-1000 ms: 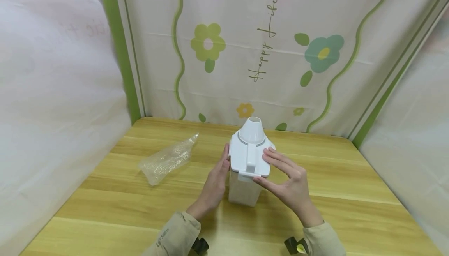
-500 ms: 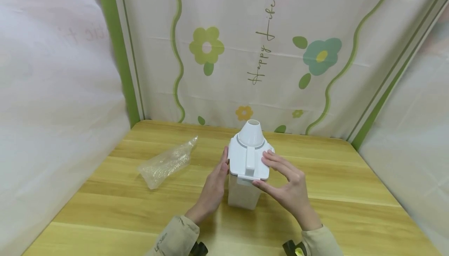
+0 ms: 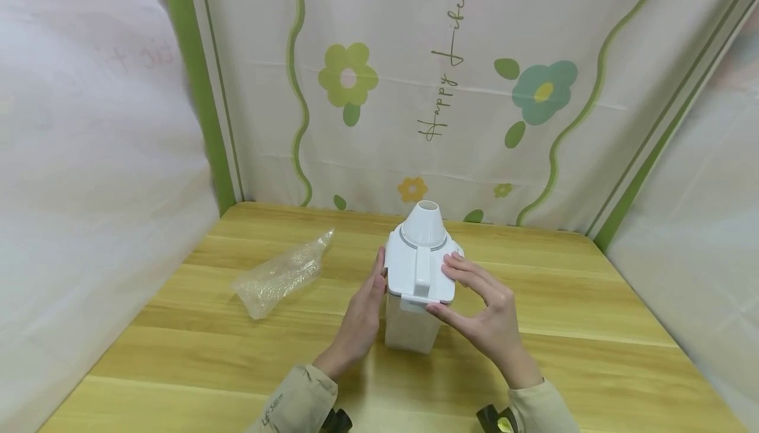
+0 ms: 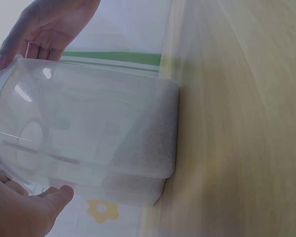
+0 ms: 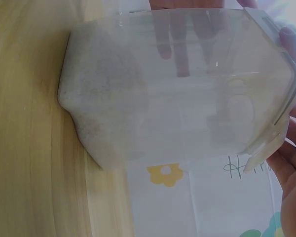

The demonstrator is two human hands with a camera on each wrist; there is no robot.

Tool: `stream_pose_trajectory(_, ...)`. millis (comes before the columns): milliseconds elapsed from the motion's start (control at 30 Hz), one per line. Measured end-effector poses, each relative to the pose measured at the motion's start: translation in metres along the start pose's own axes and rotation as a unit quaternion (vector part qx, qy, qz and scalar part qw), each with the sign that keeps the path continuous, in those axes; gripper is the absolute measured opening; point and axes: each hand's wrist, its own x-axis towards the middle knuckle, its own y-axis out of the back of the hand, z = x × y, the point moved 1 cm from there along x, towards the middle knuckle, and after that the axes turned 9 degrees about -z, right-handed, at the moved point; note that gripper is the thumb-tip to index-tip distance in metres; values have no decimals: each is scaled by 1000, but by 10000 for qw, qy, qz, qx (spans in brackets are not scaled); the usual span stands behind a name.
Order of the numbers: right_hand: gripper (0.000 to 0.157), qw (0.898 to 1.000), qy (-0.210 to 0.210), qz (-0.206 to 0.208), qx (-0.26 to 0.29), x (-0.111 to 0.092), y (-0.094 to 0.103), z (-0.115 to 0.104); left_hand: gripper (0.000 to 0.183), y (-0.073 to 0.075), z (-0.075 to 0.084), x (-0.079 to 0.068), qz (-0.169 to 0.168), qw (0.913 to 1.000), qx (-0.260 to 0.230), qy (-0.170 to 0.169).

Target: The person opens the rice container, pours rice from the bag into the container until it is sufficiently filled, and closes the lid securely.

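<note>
A clear plastic storage container (image 3: 411, 331) stands upright on the table. White grainy contents, possibly rice, fill its lower part (image 5: 98, 84). On top sits a white lid (image 3: 405, 263) with a cone-shaped cap (image 3: 425, 225) and a raised handle-like strip. My left hand (image 3: 358, 321) rests against the left side with its fingers fairly straight; through the clear wall, fingers (image 5: 180, 44) lie along that side in the right wrist view. With thumb at the front edge and fingers on the right edge, my right hand (image 3: 489, 311) grips the lid's corner.
A crumpled clear plastic bag (image 3: 284, 278) lies to the left on the wooden table (image 3: 178, 347). Behind the table hangs a flowered curtain (image 3: 385, 149), and pale fabric walls (image 3: 101, 176) close in both sides.
The head view has shifted slightly. Both hands keep the same places on the container and lid, and the bag has not moved.
</note>
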Motion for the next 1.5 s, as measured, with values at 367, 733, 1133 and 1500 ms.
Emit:
stream_pose_trajectory(367,54,10000,13,6,-26,0,-1,-1,53,0,0,0,34,10000,41,53)
stream_pose_trajectory(733,53,10000,-41,-11,29,-2,-1,-4,52,-2,-2,-2,39,9999,-108,-12)
stream_pose_trajectory(1133,53,10000,-55,-20,55,-1,-1,-3,53,-2,-2,-1,106,9999,8,-34)
stream_pose_trajectory(1500,50,9999,-74,7,87,-2,-1,0,50,-4,-1,1,190,9998,63,-72)
